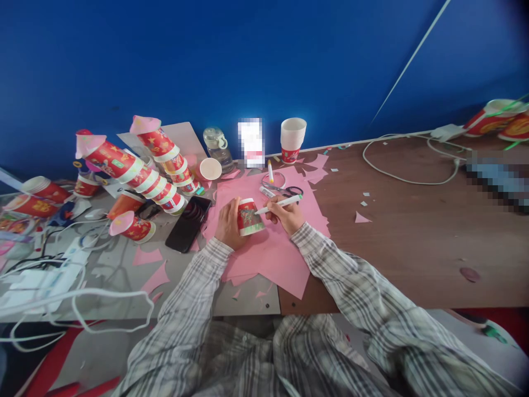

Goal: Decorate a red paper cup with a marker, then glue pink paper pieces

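Observation:
My left hand [229, 225] is wrapped round the left side of a red paper cup [248, 218], which stands upside down with its white rim toward me. A greyish-green patch shows on the cup's printed side. In my right hand [289, 216] is a white marker pen [279, 204], its tip at the cup's right side. Both hands are over pink paper sheets [285, 264]. Just behind the right hand lie scissors [294, 191] with dark handles, and a second marker [270, 172] with a yellow barrel end.
At the left lean stacked cup towers [132, 171] with pink paper cones, beside a black phone [188, 225] and a water bottle [219, 148]. A cup stack [292, 140] stands by the blue wall. White cables [74, 298] cross the left edge; pink scraps [361, 218] lie to the right.

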{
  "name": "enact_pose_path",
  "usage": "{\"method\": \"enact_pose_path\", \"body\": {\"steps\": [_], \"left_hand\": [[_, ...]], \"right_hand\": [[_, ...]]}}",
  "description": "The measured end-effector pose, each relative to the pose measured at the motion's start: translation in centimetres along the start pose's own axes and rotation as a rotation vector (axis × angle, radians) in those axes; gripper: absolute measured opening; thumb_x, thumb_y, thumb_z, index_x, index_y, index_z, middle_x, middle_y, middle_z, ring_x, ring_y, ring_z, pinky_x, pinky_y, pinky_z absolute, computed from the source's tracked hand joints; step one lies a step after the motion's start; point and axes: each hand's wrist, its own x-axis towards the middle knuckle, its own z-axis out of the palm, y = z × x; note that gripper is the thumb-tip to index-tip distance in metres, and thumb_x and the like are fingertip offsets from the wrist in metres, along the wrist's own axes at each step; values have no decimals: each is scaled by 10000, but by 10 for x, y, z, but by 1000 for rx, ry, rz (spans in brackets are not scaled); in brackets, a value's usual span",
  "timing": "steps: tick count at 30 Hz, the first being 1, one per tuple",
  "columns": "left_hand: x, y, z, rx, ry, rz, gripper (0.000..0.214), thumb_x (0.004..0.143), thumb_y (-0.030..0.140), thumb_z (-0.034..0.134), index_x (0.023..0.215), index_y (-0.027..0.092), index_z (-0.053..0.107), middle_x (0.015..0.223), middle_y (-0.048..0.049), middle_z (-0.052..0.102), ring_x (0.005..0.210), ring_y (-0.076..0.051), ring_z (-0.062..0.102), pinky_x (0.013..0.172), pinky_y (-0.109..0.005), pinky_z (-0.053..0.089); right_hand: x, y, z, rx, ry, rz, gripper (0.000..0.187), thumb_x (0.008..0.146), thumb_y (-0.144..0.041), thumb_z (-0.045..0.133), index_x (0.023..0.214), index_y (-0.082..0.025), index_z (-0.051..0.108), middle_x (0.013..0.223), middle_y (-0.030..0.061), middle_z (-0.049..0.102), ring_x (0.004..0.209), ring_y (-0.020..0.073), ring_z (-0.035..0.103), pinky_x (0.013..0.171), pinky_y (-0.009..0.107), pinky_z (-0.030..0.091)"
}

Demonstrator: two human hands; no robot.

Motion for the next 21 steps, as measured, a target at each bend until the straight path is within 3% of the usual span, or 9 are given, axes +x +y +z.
{"method": "enact_pose_path", "body": {"steps": [5, 10, 15, 19, 21], "left_hand": [[-3, -3, 3, 32, 17, 25, 848, 673, 380, 583, 1318, 91, 115, 1251, -219, 392, 1143, -325, 401, 931, -484, 382], [-4, -6, 5, 36, 20, 39, 855, 686, 396, 577, 1319, 86, 93, 1268, -236, 370, 1163, -334, 383, 942, -503, 367], [-3, -6, 5, 25, 11, 27, 875, 672, 404, 595, 1319, 91, 96, 1260, -230, 382, 1154, -336, 389, 925, -503, 387], [-3, -6, 4, 25, 11, 29, 855, 692, 399, 580, 1319, 98, 84, 1260, -227, 381, 1152, -328, 394, 919, -497, 394], [-3, -6, 4, 29, 7, 26, 840, 703, 394, 566, 1320, 97, 79, 1263, -229, 376, 1153, -329, 392, 920, -499, 392]], "right_hand": [[-1, -3, 0, -22, 31, 31, 235, 651, -370, 590, 660, -136, 564, 428, -30, 526, 348, 63, 397, 345, 185, 291], [-4, -7, 2, -61, -77, 96, 237, 615, -364, 589, 639, -129, 569, 398, -25, 520, 339, 69, 387, 336, 192, 284], [-3, -8, 1, -55, 23, 57, 225, 627, -356, 569, 648, -132, 570, 398, -35, 506, 336, 59, 373, 340, 185, 272], [-5, -8, 1, -89, -151, 116, 227, 613, -358, 585, 623, -132, 563, 390, -25, 518, 335, 77, 406, 334, 192, 285], [-5, -8, 1, -95, -177, 115, 238, 614, -366, 591, 628, -130, 564, 400, -20, 528, 336, 79, 413, 333, 194, 291]]}}
